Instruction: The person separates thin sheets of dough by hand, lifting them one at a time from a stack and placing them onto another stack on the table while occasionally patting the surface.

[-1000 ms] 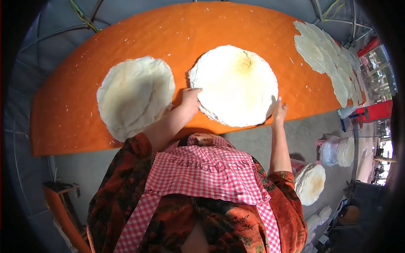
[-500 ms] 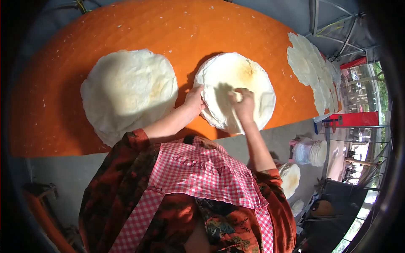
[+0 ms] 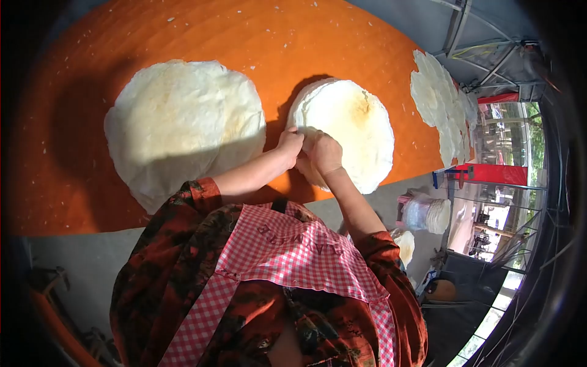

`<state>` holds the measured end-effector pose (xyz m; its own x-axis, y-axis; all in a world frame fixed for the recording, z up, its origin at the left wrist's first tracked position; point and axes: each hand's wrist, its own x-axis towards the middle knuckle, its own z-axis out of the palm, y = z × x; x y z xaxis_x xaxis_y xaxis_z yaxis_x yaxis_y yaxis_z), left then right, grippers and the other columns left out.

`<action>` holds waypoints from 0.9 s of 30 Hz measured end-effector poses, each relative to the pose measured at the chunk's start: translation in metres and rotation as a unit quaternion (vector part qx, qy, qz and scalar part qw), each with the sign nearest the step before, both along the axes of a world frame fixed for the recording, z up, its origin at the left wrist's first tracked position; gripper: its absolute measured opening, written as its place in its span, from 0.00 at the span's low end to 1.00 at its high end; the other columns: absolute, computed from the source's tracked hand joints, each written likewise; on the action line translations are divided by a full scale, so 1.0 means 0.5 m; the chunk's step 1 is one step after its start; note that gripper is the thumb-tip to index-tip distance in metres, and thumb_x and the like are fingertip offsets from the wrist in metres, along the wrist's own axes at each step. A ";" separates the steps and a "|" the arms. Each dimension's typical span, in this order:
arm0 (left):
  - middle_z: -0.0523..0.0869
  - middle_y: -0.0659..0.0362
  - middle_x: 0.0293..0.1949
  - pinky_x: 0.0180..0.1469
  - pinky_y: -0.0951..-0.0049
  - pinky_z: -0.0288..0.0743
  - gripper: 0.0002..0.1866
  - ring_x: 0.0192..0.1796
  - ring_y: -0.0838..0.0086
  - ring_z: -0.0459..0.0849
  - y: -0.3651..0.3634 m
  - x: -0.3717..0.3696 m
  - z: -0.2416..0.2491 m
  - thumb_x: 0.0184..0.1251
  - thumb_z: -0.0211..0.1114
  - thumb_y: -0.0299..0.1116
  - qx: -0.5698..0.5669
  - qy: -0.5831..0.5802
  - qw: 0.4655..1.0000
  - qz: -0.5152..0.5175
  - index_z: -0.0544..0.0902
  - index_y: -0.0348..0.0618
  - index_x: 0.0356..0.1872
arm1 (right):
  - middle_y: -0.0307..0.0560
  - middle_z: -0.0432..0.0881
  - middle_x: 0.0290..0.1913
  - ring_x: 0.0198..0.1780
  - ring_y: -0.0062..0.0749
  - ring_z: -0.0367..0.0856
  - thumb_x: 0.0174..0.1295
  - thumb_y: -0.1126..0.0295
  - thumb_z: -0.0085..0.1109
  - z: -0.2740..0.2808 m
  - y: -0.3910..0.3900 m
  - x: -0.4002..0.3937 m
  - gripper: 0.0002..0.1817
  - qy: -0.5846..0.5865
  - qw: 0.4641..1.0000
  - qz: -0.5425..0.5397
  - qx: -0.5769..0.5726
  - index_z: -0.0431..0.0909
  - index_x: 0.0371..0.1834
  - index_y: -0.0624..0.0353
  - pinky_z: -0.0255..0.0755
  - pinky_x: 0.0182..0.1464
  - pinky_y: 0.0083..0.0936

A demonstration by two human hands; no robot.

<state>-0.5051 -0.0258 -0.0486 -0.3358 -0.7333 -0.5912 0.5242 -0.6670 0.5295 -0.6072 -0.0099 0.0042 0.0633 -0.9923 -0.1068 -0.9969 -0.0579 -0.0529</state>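
A stack of thin round flatbreads (image 3: 354,128) lies on the orange table, its top sheet pale with a brown patch near the upper right. My left hand (image 3: 291,145) is closed at the stack's left edge. Right beside it, my right hand (image 3: 324,153) is closed over the same edge, knuckles up. Both hands appear to pinch the rim of the flatbread, though the fingertips are partly hidden. Left of them lies a wider pile of flatbread (image 3: 183,122), partly in shadow, touched by neither hand.
More ragged flatbread sheets (image 3: 435,104) lie at the right end of the orange table (image 3: 244,37). Below that end, near the floor, are a wrapped stack (image 3: 425,213) and another pale round stack (image 3: 403,244). Metal frame bars stand beyond the table.
My right hand has moved left from the middle of the stack to its left edge, next to my left hand. The view has shifted slightly.
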 end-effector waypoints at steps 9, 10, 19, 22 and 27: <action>0.80 0.56 0.40 0.35 0.61 0.81 0.12 0.38 0.67 0.81 -0.004 -0.005 -0.031 0.70 0.46 0.32 0.002 -0.024 1.000 -0.008 0.74 0.43 0.49 | 0.64 0.82 0.31 0.36 0.56 0.82 0.54 0.60 0.58 0.009 -0.003 0.010 0.17 -0.060 0.997 0.004 -0.043 0.79 0.38 0.64 0.76 0.42 0.42; 0.80 0.56 0.39 0.35 0.61 0.81 0.12 0.37 0.67 0.81 0.000 0.000 -0.028 0.71 0.47 0.34 0.018 -0.031 0.999 -0.010 0.74 0.43 0.49 | 0.63 0.82 0.31 0.36 0.55 0.82 0.54 0.59 0.58 0.006 0.008 0.012 0.18 -0.068 0.995 0.017 -0.068 0.79 0.39 0.64 0.76 0.42 0.41; 0.81 0.55 0.40 0.37 0.59 0.81 0.11 0.38 0.65 0.83 0.005 0.004 -0.024 0.67 0.52 0.32 0.021 0.081 0.996 -0.002 0.74 0.40 0.46 | 0.68 0.81 0.38 0.43 0.57 0.81 0.55 0.64 0.59 0.012 0.010 -0.057 0.25 -0.271 0.958 -0.092 0.003 0.73 0.54 0.68 0.75 0.46 0.40; 0.81 0.54 0.42 0.43 0.61 0.79 0.12 0.41 0.66 0.82 0.015 0.004 -0.001 0.62 0.53 0.24 -0.022 0.012 0.999 -0.037 0.74 0.39 0.46 | 0.66 0.82 0.38 0.43 0.57 0.81 0.54 0.69 0.57 0.015 0.014 -0.050 0.25 -0.219 0.971 -0.089 -0.021 0.71 0.56 0.66 0.75 0.46 0.41; 0.81 0.53 0.42 0.47 0.69 0.74 0.15 0.45 0.67 0.80 0.000 -0.052 -0.078 0.54 0.56 0.19 -0.124 -0.192 0.973 -0.016 0.75 0.37 0.45 | 0.66 0.81 0.38 0.41 0.59 0.81 0.52 0.72 0.57 -0.024 0.016 -0.014 0.28 -0.109 0.991 -0.044 -0.069 0.69 0.60 0.63 0.75 0.45 0.43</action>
